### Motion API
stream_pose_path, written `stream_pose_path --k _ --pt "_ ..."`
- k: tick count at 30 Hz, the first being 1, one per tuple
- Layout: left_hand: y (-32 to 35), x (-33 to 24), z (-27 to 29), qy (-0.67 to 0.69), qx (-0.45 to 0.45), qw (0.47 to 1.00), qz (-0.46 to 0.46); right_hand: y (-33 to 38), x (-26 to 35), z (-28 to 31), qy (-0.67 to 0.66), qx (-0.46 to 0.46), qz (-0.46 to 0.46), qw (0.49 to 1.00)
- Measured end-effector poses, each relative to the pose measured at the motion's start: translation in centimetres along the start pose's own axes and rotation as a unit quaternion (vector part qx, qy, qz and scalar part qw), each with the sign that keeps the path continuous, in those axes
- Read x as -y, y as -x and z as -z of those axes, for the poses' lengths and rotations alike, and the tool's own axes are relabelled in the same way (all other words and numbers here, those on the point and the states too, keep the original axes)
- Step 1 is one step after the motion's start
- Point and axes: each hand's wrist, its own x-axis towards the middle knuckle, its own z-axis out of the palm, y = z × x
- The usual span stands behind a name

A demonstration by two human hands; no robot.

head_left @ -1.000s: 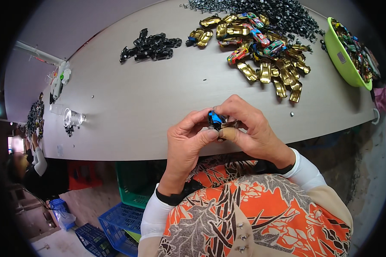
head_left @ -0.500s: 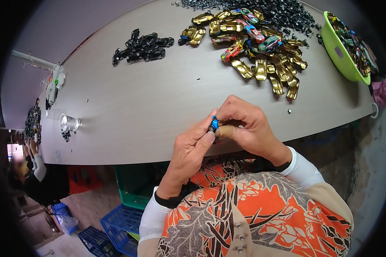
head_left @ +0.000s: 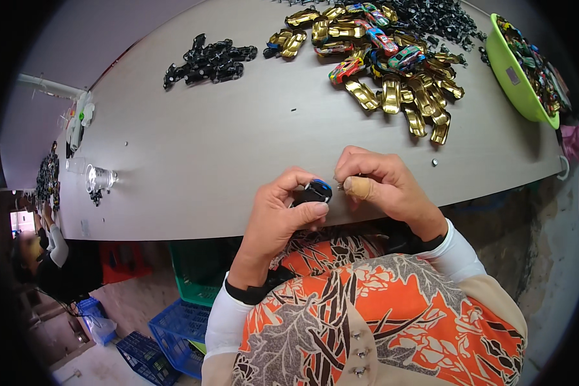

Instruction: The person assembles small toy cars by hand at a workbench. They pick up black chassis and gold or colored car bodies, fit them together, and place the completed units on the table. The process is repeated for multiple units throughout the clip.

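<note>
Left hand (head_left: 283,215) grip clamped on small blue-black toy car (head_left: 316,192) at desk (head_left: 193,148) edge. Right hand (head_left: 383,186) pinches a tiny part, too small to identify. Best to steady both wrists on the desk, align squarely.

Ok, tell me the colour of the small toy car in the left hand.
Blue on top with a black underside: the toy car, pinched in the left hand, head view.
</note>
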Motion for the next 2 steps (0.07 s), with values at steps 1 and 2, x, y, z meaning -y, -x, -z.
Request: stream_pose_path --k 1,2 --pt "-0.08 0.19 0.18 -0.022 0.009 1.0 0.004 0.04 0.05 0.27 0.005 0.009 -0.004 1.0" --pt "-0.18 0.42 0.36 -0.044 0.018 0.999 0.007 0.06 0.32 0.43 -0.006 0.022 -0.024 0.999"
